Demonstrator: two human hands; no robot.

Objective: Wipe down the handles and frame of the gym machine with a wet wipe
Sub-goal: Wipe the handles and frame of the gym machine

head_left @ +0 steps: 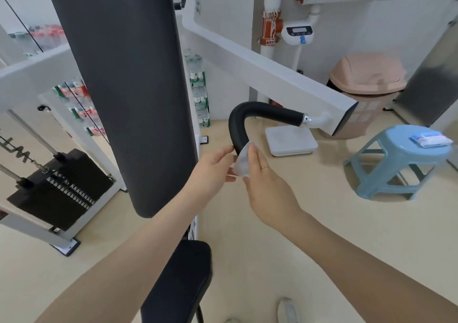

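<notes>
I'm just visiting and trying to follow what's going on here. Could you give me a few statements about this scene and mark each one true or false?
1. Both hands hold the wipe at the end of the black handle. True.
2. The right hand wears a ring. True.
3. The stool is red. False: it is light blue.
4. A wipe pack lies on the stool. True.
5. The bin by the wall has no lid. False: it has a pink lid.
6. The left hand grips the white arm. False: it holds the wipe.
</notes>
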